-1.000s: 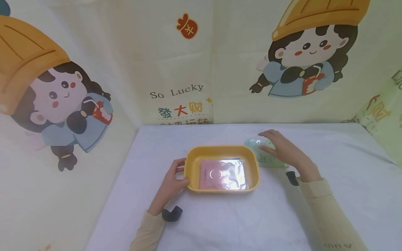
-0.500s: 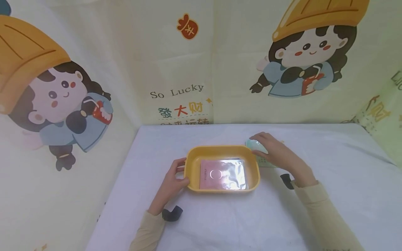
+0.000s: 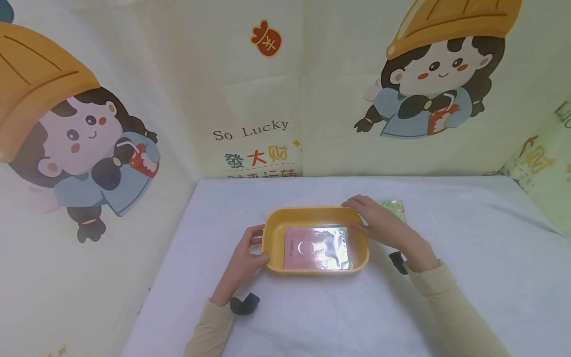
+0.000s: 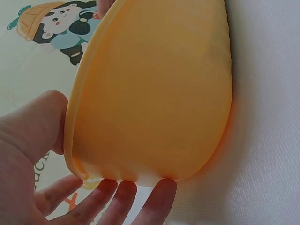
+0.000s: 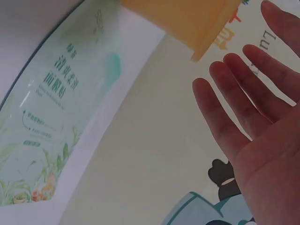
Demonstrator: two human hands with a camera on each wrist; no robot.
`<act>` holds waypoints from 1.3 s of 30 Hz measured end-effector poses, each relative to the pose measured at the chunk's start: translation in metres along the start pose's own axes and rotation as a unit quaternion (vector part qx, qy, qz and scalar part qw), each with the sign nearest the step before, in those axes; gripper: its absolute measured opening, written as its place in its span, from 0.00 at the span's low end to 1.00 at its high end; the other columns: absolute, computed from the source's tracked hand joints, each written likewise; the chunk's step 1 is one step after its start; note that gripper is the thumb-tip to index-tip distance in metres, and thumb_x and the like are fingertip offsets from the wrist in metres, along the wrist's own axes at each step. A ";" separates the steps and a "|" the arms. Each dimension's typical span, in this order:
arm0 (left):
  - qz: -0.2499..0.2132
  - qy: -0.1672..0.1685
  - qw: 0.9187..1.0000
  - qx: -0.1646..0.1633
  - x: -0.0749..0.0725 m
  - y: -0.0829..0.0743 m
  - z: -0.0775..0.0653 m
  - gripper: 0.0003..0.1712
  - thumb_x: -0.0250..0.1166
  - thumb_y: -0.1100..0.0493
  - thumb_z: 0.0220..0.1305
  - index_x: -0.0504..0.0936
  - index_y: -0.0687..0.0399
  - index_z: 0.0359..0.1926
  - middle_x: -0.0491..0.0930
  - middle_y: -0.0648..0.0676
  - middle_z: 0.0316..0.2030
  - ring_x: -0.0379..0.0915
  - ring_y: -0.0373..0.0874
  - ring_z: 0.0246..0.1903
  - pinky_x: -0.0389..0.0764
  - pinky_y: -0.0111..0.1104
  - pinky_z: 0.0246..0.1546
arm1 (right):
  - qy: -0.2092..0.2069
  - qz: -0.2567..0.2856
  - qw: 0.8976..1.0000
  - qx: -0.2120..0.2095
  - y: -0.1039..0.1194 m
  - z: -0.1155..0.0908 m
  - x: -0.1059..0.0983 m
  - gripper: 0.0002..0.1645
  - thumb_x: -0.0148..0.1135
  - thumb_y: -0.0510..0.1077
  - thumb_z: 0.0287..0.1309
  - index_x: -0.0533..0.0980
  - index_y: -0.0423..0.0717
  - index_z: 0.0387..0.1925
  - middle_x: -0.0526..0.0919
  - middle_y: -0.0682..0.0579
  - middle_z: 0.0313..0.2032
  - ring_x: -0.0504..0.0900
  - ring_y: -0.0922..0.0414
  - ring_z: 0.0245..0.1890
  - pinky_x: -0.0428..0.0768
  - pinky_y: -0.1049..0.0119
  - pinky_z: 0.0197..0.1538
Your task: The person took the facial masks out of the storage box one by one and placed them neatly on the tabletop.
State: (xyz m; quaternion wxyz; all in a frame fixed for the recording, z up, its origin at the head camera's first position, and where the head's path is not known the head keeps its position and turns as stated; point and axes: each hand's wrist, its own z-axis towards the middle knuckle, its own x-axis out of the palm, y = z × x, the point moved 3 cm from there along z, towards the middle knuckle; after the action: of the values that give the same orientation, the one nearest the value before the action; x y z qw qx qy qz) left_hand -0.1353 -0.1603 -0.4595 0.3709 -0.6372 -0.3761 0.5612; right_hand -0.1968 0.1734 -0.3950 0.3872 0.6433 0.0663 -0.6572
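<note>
A yellow plastic tray [image 3: 275,238] stands on the white cloth, holding a pink and silver foil sachet [image 3: 308,248] flat on its bottom. My left hand [image 3: 243,255] grips the tray's left end. In the left wrist view the thumb [image 4: 51,117] lies at the rim and the fingers [image 4: 157,199] rest against the outer wall. At the tray's right end my right hand [image 3: 385,225] hovers with fingers extended, overlapping the rim in the head view and holding nothing. A pale green sheet-mask packet [image 5: 51,108] lies beneath that hand, mostly hidden from the head camera.
White cloth [image 3: 312,317] covers the table. Behind it and along the left side hang cream curtains [image 3: 330,99] printed with cartoon figures and lettering. Each wrist carries a black strap mount [image 3: 245,304].
My right hand has moved left from above the green packet to the tray's right end. The left hand, the tray and the pink sachet have stayed in place.
</note>
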 end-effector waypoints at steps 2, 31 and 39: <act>-0.002 0.000 1.000 0.002 0.000 0.000 0.000 0.40 0.63 0.64 0.52 0.64 0.45 0.68 0.69 0.53 0.66 0.70 0.52 0.61 0.84 0.42 0.49 | 0.009 0.010 1.000 0.011 0.004 0.001 0.002 0.28 0.69 0.43 0.58 0.74 0.42 0.60 0.77 0.47 0.57 0.76 0.49 0.58 0.78 0.49 0.61; -0.009 0.002 1.000 -0.009 -0.001 0.002 0.000 0.40 0.64 0.64 0.53 0.65 0.41 0.68 0.69 0.51 0.66 0.69 0.52 0.62 0.83 0.43 0.49 | 0.043 0.016 0.998 -0.031 0.026 0.013 0.034 0.30 0.68 0.47 0.60 0.73 0.41 0.61 0.76 0.46 0.60 0.74 0.49 0.62 0.75 0.52 0.64; -0.009 0.003 1.000 -0.012 0.000 0.003 -0.001 0.41 0.63 0.63 0.52 0.65 0.40 0.68 0.69 0.50 0.65 0.69 0.50 0.62 0.83 0.43 0.49 | 0.019 0.003 0.997 -0.071 0.024 0.015 0.045 0.28 0.71 0.45 0.56 0.76 0.41 0.57 0.79 0.49 0.54 0.74 0.50 0.60 0.73 0.53 0.66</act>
State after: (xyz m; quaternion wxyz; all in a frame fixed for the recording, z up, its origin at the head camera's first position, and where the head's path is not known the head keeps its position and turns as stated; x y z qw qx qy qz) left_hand -0.1339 -0.1612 -0.4618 0.3692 -0.6397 -0.3873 0.5518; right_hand -0.1885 0.1292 -0.4233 0.4326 0.6268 0.1189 -0.6371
